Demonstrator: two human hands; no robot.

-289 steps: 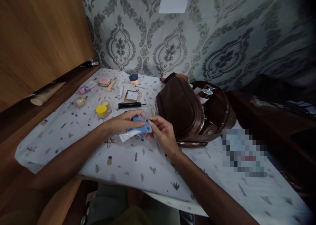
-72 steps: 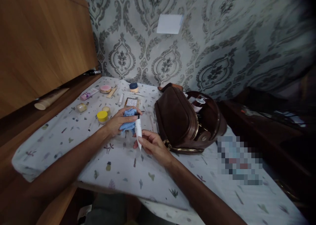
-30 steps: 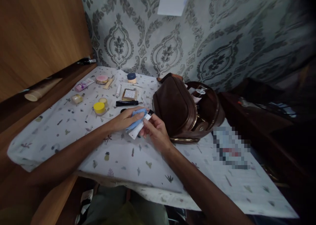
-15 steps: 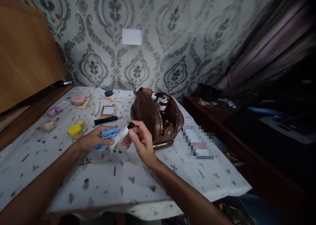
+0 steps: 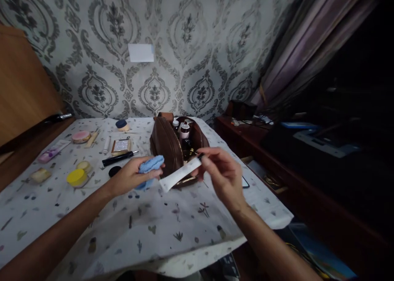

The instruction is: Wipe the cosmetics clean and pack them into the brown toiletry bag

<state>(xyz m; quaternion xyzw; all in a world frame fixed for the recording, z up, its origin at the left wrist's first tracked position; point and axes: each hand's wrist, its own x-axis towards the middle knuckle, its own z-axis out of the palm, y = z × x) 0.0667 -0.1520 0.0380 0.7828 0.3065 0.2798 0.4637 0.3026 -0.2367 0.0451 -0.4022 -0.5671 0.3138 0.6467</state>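
Note:
A crumpled blue cloth (image 5: 151,164) is gripped in my left hand (image 5: 131,176), left of centre. My right hand (image 5: 223,172) pinches the black cap of a white tube (image 5: 180,174), whose flat end points down and left. That end lies a little right of the cloth, apart from it. Behind the tube stands an open brown bag (image 5: 166,145) with several bottles (image 5: 185,131) inside. A black round item (image 5: 115,171) rests just behind my left wrist.
On the patterned tablecloth (image 5: 147,231) at the left are a yellow-lidded jar (image 5: 76,177), a black pen-like item (image 5: 119,158), a glittery compact (image 5: 121,146), a pink round container (image 5: 81,137) and a blue-lidded jar (image 5: 122,125). An open drawer (image 5: 267,178) is at the right.
My right hand has drawn the white tube rightward, away from the cloth in my left hand. The view has turned right, and a black round item now shows by my left hand.

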